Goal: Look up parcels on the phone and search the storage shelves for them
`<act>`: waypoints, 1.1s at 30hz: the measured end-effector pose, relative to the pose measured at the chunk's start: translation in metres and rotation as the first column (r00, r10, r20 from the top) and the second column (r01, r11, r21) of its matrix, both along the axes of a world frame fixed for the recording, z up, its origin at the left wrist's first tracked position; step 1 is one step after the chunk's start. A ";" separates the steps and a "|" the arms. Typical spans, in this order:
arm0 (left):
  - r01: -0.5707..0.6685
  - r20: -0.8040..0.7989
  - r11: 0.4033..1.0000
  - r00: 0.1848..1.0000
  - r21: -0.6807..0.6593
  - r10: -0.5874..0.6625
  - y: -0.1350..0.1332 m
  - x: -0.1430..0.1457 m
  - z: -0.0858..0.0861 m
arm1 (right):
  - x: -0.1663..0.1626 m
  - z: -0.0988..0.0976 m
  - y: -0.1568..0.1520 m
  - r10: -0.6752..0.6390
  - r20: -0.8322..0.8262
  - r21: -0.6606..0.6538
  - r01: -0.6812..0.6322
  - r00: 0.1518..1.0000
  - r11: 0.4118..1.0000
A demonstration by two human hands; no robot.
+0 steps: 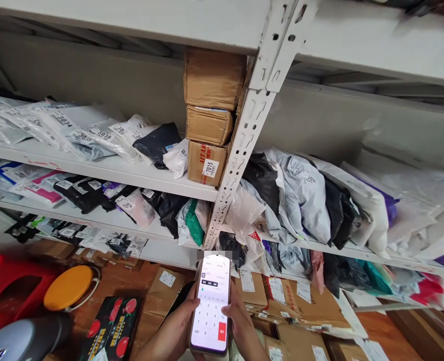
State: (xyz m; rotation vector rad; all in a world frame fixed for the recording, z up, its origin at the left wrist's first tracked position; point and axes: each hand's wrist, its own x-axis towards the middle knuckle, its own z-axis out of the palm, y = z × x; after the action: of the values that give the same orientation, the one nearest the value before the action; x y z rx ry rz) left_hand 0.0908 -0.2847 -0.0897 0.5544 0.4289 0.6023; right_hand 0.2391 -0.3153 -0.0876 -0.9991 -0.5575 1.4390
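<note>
A smartphone [211, 303] with a lit screen showing a number keypad is held upright at the bottom centre. My left hand [176, 326] wraps its left edge from below. My right hand [240, 321] grips its right edge, the thumb resting on the screen near the keypad. Behind the phone stand white metal shelves [240, 145] packed with labelled parcel bags. Three brown cardboard boxes [208, 118] are stacked on the upper shelf beside the upright, the lowest one labelled 2015.
Plastic mailer bags [304, 195] in grey, black and white crowd the right shelves. Cardboard boxes [300, 306] lie on the floor below. At bottom left are a red stool [7, 291], a yellow round stool [68, 287], a cherry-printed box [112, 328] and a grey object [22, 341].
</note>
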 end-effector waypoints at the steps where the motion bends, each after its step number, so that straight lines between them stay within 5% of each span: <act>1: 0.002 -0.024 1.000 1.000 0.004 -0.002 0.001 0.000 -0.001 | 0.001 -0.002 0.000 0.010 0.009 0.008 -0.010 1.000 1.000; 6: -0.006 -0.065 1.000 0.998 0.020 0.007 0.007 -0.003 -0.012 | 0.002 -0.013 0.007 0.008 0.170 0.051 -0.016 0.985 0.999; 11: 0.013 0.059 0.999 0.998 0.043 -0.016 0.021 -0.014 -0.014 | 0.002 -0.013 0.015 0.082 0.075 0.040 -0.086 0.994 0.996; 16: 0.047 0.020 0.998 0.999 0.044 -0.048 0.038 -0.029 0.001 | -0.001 -0.008 0.030 0.170 0.057 0.023 -0.171 0.984 0.985; 19: 0.024 0.020 0.999 0.999 0.038 -0.025 0.041 -0.035 -0.005 | -0.010 -0.009 0.040 0.163 0.061 -0.015 -0.162 0.985 0.987; 25: -0.069 -0.122 0.998 0.990 0.009 0.070 0.031 -0.052 -0.027 | -0.042 -0.006 0.047 0.154 0.103 -0.096 -0.144 0.983 0.985; 33: -0.129 -0.018 0.986 0.992 -0.105 0.128 -0.010 -0.061 -0.040 | -0.058 -0.032 0.028 0.148 0.111 -0.408 -0.090 0.983 0.908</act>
State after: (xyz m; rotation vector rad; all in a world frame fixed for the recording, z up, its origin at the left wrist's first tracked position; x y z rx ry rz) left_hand 0.0302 -0.2947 -0.1294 0.4311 0.5073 0.6960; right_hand 0.1814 -0.2873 -0.1192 -1.4213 -0.4362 1.6405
